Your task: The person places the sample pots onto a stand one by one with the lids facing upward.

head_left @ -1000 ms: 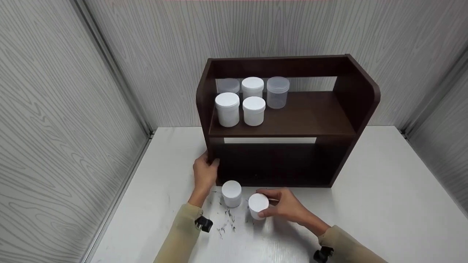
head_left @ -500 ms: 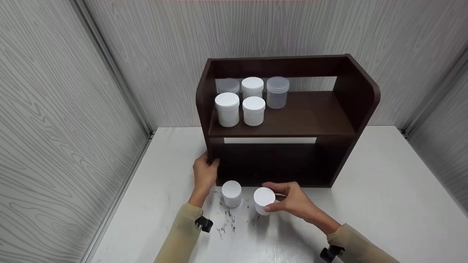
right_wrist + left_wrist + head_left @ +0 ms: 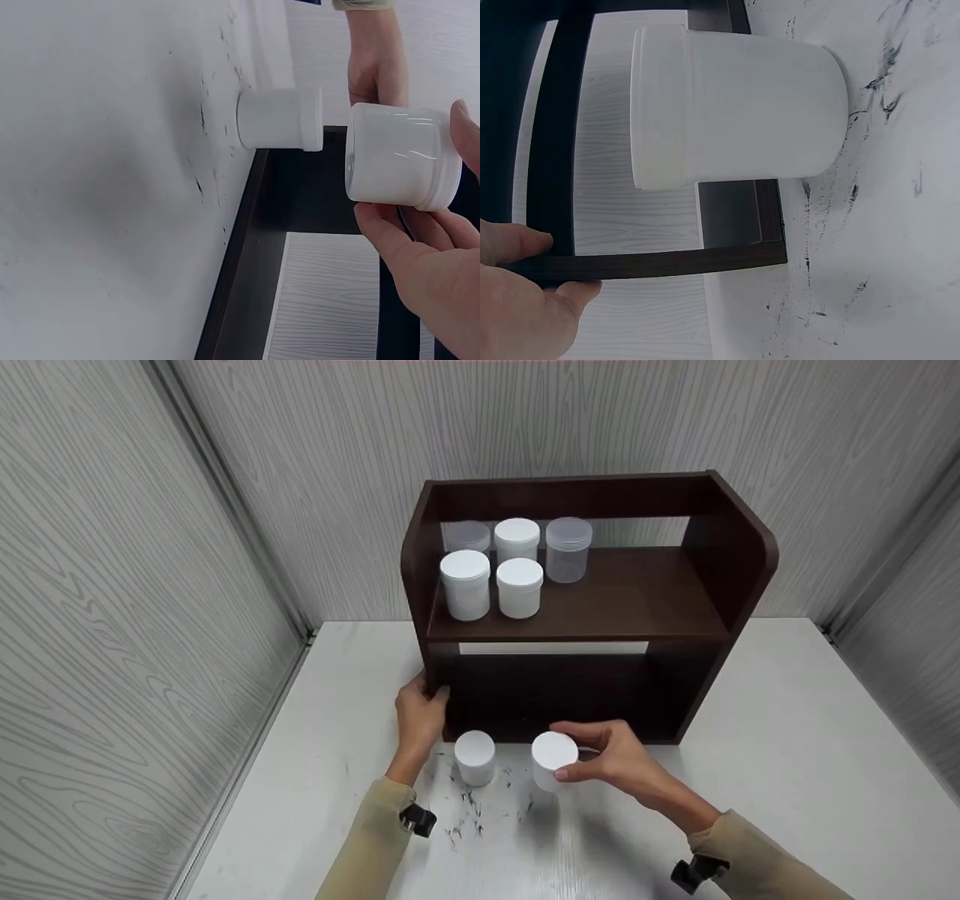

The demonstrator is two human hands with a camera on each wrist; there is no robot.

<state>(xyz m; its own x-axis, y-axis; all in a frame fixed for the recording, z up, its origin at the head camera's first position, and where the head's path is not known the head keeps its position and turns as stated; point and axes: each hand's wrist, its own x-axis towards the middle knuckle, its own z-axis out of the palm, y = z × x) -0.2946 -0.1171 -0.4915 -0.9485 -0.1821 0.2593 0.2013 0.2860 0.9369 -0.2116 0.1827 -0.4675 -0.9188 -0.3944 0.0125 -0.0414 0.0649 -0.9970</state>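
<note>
A dark brown two-tier shelf [image 3: 630,600] stands on the white table. My left hand [image 3: 421,718] grips the lower front edge of its left side panel; the left wrist view shows thumb and fingers on either side of that panel [image 3: 667,264]. Between thumb and fingers, my right hand [image 3: 611,754] holds a white lidded jar [image 3: 553,761] upright. In the right wrist view this held jar [image 3: 401,156] is off the table. Another white jar [image 3: 475,759] stands on the table before the shelf's left front corner, beside my left hand and touched by neither hand.
On the upper tier's left half stand white jars, such as the front left one [image 3: 466,585] and the front right one [image 3: 520,589], and translucent jars, one at the right [image 3: 568,550]. Dark scuff marks [image 3: 469,810] streak the table. Wood-grain panels [image 3: 360,495] enclose it.
My right hand has lifted the white jar from the table and carried it up, to the right and toward the shelf. The left hand has stayed on the side panel.
</note>
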